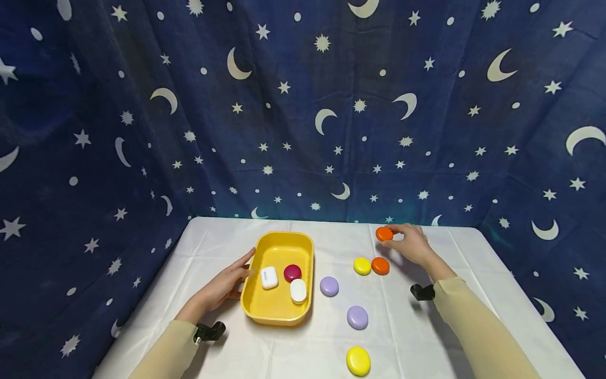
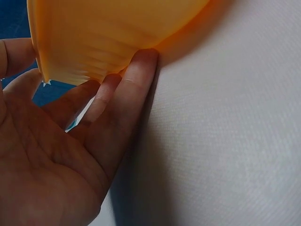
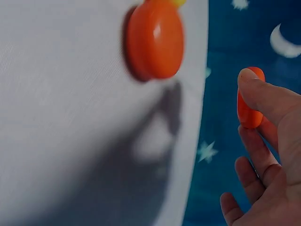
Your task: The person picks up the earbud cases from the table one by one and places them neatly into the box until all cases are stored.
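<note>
Right hand [image 1: 413, 247] pinches smooth orange disc [image 1: 384, 234]: may slip. Left hand [image 1: 222, 287], fingers spread, touches yellow tray [image 1: 272, 255]: push may slide it.

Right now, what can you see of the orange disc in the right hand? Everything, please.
The orange disc is round, plain and glossy, thick with rounded edges, plastic-looking, with no markings visible. It is held between the thumb and fingers of the right hand, raised above the white table near its far edge. The thumb covers part of it; its exact tilt is hard to judge.
</note>
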`<state>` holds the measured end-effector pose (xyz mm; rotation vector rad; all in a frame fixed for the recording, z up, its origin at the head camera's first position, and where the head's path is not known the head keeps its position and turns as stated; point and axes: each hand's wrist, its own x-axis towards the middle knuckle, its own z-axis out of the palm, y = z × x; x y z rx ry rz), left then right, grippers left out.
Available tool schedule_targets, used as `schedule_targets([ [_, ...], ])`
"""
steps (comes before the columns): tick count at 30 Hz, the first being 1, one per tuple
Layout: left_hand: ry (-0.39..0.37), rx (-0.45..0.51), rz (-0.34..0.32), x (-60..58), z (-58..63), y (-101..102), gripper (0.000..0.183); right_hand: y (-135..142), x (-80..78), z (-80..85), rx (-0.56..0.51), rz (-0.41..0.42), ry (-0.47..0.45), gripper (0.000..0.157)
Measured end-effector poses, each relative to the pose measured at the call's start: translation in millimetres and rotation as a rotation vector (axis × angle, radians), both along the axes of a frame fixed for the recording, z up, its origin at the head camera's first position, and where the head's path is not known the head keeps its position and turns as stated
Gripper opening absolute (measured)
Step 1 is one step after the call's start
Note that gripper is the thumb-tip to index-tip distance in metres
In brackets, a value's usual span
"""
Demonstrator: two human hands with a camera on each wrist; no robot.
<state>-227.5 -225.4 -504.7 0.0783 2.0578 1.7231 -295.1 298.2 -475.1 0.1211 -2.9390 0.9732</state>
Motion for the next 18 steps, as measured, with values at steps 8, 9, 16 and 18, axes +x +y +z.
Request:
schedule_targets([
  [8,0.001,0.007,-0.009,2.0,0.5,-2.5,0.068,-49.7,9.8,23.2,-0.001,0.132,0.028,0.059],
  [9,0.004,0.008,-0.010,2.1,0.7,-2.5,0.068,-56.8,10.7,25.4,-0.002,0.148,0.035,0.057],
  [16,0.008,0.016,-0.021,2.0,1.9,-0.8,0.068,-103.2,17.3,39.5,-0.002,0.282,0.065,0.054],
  [18,0.009,0.015,-0.013,1.5,2.6,0.0,0.068,-116.0,20.3,44.4,-0.008,0.320,0.064,0.054],
])
